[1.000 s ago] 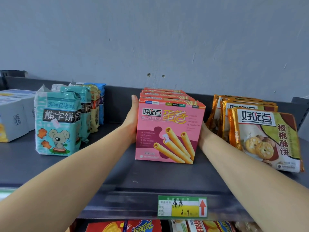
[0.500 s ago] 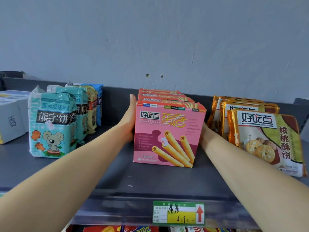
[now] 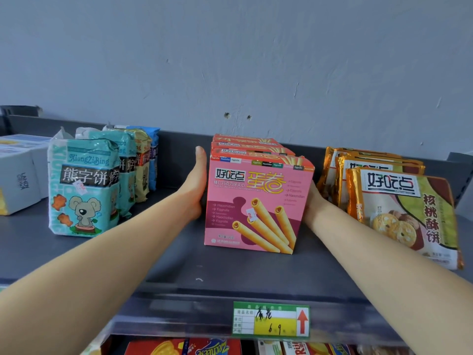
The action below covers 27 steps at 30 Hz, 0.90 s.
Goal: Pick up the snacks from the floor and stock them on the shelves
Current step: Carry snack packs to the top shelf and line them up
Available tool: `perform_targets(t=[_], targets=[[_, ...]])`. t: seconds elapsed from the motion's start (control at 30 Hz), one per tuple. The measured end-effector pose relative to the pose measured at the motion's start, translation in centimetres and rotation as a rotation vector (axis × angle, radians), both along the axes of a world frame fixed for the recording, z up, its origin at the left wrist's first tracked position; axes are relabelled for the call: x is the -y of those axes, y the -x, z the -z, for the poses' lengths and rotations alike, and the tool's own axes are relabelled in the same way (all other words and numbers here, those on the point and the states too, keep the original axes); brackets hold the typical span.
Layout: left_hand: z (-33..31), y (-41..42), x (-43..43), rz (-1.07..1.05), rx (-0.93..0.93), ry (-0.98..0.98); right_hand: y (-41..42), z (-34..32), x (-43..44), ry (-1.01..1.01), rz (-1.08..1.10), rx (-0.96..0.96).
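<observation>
A row of pink egg-roll boxes [image 3: 256, 203] stands upright on the dark shelf [image 3: 179, 265], one behind another. My left hand [image 3: 195, 185] lies flat with straight fingers against the left side of the row. My right hand [image 3: 311, 203] presses the right side; its fingers are hidden behind the front box. Both forearms reach in from the bottom corners.
Teal bear-biscuit bags [image 3: 84, 188] stand in a row to the left, with white boxes [image 3: 18, 175] beyond them. Gold walnut-cookie packs [image 3: 401, 208] lean at the right. A green price tag [image 3: 271, 319] hangs on the shelf edge. More snacks [image 3: 184, 348] show on the shelf below.
Both hands stay pressed on the sides of the pink boxes. The row has barely shifted; the view has tilted slightly.
</observation>
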<state>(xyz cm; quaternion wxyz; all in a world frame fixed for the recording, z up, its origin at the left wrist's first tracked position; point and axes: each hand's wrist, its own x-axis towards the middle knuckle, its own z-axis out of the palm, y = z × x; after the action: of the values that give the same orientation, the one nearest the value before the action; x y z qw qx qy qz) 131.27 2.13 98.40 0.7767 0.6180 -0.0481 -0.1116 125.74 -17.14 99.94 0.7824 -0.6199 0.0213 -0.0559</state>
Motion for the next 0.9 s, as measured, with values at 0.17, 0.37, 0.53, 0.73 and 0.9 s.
perform_targets(t=[0.17, 0.37, 0.53, 0.73, 0.9], targets=[[1.4, 0.5, -1.5, 0.004, -0.04, -0.014, 0.3, 1.8, 1.3, -0.208, 0.058, -0.09], [0.3, 3.8, 0.4, 0.018, 0.005, 0.014, 1.1, 1.8, -0.6, -0.114, 0.029, -0.054], [0.4, 3.7, 0.3, -0.023, 0.023, 0.003, 0.7, 1.8, -0.7, -0.074, 0.055, -0.044], [0.2, 3.9, 0.0, -0.078, 0.048, 0.006, 1.5, 1.3, -0.6, -0.001, 0.067, 0.013], [-2.5, 4.0, -0.2, -0.221, 0.126, 0.001, 3.5, -0.6, 0.2, 0.097, 0.088, 0.087]])
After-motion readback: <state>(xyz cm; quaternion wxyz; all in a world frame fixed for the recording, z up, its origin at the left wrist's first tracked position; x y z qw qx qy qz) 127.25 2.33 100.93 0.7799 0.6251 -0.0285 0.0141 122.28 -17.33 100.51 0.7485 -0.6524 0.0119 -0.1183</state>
